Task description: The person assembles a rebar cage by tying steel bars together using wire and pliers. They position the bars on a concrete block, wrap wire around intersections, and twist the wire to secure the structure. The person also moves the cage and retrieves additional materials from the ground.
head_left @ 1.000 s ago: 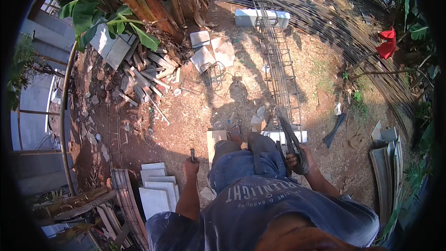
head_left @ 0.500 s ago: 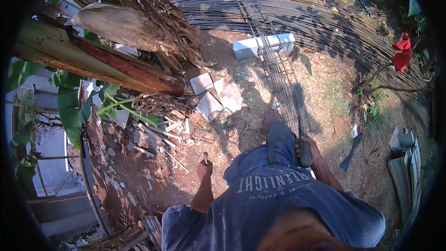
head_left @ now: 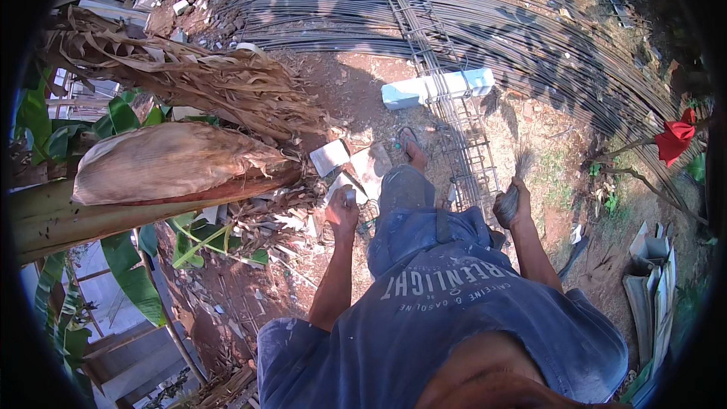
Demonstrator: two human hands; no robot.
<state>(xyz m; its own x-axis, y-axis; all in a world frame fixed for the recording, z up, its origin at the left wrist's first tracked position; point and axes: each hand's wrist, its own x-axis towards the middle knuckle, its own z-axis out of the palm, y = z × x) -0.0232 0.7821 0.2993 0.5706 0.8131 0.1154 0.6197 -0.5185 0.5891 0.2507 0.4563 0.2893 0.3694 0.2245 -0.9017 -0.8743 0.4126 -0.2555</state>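
My right hand (head_left: 518, 208) is wrapped round a bundle of thin grey wire (head_left: 522, 160), its frayed ends sticking out beyond the fist and its thick bent end below it. My left hand (head_left: 343, 213) is closed out in front of the body, with a small pale thing at its fingers too small to name. Between and ahead of the hands lies a long rebar cage (head_left: 453, 117), made of rods with bent stirrups. Its middle rests across a white block (head_left: 405, 94). A sandalled foot (head_left: 413, 148) stands to the left of the cage.
Long rebar rods (head_left: 326, 19) spread across the far ground. Broken pale tiles (head_left: 330, 157) lie left of the foot. A banana trunk (head_left: 45, 220) and dry leaves (head_left: 204, 87) jut in from the left. At right are a red cloth (head_left: 674, 138) on a branch and bent sheets (head_left: 651, 280).
Both hands have moved forward, the right also outward with the wire bundle, away from the thigh. The left foot has come into sight beside the cage, and the view has shifted.
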